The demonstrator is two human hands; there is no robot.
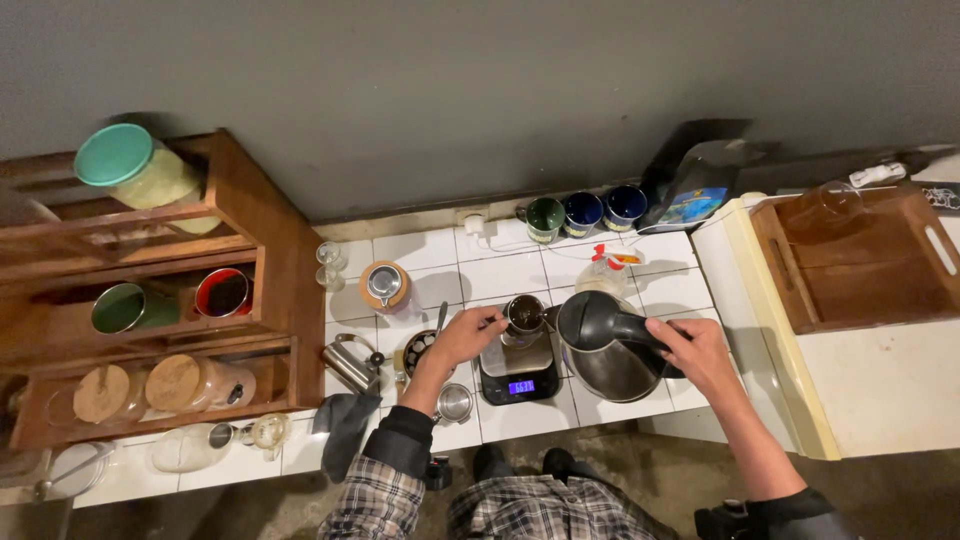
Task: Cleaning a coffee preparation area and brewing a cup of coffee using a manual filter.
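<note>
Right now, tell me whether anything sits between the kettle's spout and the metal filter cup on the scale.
Nothing visible does. The kettle, held by the right hand, has its spout right beside the filter cup on the scale. The left hand steadies the cup from the opposite side.

1. We see a dim, warm-lit scene; the grey wall [480, 90] darkens towards the top.
2. We note brightest light on the white tiled bench [440, 250], with soft shadows beside the kettle [605, 345].
3. We find straight edges bowed near the frame's borders; the scale's display [521, 386] glows slightly blurred.
</note>
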